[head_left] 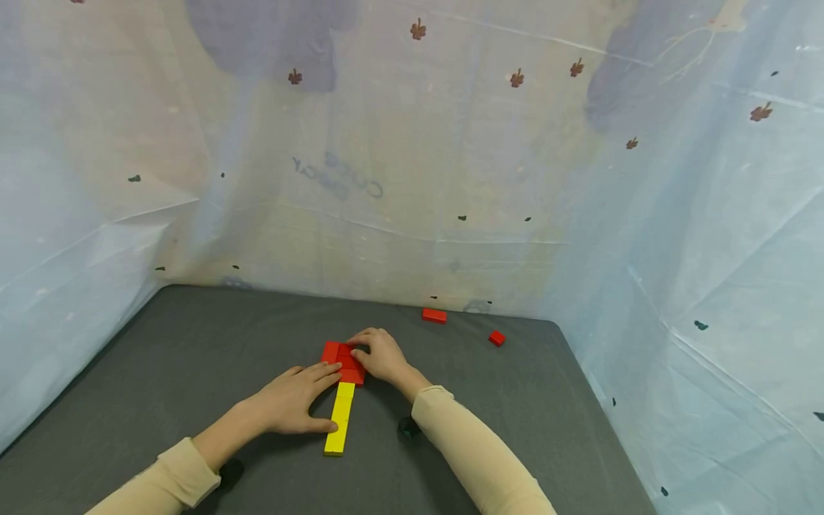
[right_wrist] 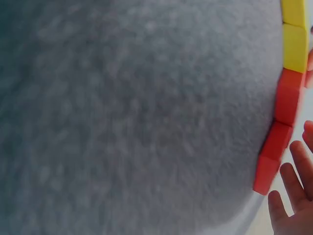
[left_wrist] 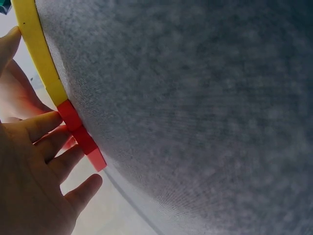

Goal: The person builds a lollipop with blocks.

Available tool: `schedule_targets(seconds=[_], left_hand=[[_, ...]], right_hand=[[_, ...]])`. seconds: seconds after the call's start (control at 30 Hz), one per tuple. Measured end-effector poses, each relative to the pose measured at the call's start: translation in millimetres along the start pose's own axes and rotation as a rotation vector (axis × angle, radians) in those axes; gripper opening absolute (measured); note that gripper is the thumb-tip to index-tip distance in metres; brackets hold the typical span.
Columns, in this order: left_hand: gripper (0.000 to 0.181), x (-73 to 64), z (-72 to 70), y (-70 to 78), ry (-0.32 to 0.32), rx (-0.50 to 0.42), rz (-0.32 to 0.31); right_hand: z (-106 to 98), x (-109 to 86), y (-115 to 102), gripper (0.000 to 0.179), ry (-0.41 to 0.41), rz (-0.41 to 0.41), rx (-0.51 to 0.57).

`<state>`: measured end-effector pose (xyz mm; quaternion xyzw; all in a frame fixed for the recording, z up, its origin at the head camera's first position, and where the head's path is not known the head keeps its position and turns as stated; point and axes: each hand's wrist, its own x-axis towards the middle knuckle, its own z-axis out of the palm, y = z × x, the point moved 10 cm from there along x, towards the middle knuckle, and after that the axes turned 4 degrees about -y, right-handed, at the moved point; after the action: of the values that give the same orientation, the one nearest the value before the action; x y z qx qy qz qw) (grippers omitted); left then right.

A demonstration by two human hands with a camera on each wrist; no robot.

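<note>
Several red blocks [head_left: 351, 375] lie pressed together in a flat patch on the dark grey table. A strip of yellow blocks [head_left: 339, 425] runs from the patch's near edge towards the person. The left hand [head_left: 283, 400] has its fingers stretched out, with fingertips on the patch's left side and the thumb at the yellow strip. At the far right corner of the patch, the right hand [head_left: 381, 355] touches the red blocks with loosely bent fingers. Both wrist views show the row from the side, red blocks [left_wrist: 71, 115] meeting yellow blocks [right_wrist: 295, 46] end to end.
Near the table's back edge lies a loose red block [head_left: 434, 315], and a smaller red block [head_left: 497, 338] is to its right. A pale printed plastic sheet [head_left: 399, 236] hangs behind and beside the grey table [head_left: 212, 350]. Dark wrist devices [head_left: 409, 427] show under the sleeves.
</note>
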<state>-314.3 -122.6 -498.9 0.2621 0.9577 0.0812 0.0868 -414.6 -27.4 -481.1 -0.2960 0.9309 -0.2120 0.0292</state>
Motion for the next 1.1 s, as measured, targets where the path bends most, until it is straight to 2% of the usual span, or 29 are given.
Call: schedule_targets(seconds=[0.33,0.57,0.77,0.93,1.1], left_hand=[[0.098,3.9,-2.2,-0.6,0.010,0.038,0.002],[0.099,6.3,-5.4,0.3,0.006,0.038,-0.008],[0.097,8.3,-9.1,0.2,0.024,0.013,0.000],[0.096,11.6,-11.0,-1.4,0.039,0.027,-0.006],[0.097,15.6,-14.0,-0.9,0.041,0.025,-0.009]], right_hand=[[-37,-18.0,8,0.032,0.057,-0.047,0.102],[-73,-37.2,32,0.032,0.139,-0.032,0.156],[-98,-55.2,74,0.033,0.217,0.035,0.154],[-114,-71.1,118,0.035,0.251,0.147,0.157],[-127,-86.2,162,0.036,0.253,0.259,0.105]])
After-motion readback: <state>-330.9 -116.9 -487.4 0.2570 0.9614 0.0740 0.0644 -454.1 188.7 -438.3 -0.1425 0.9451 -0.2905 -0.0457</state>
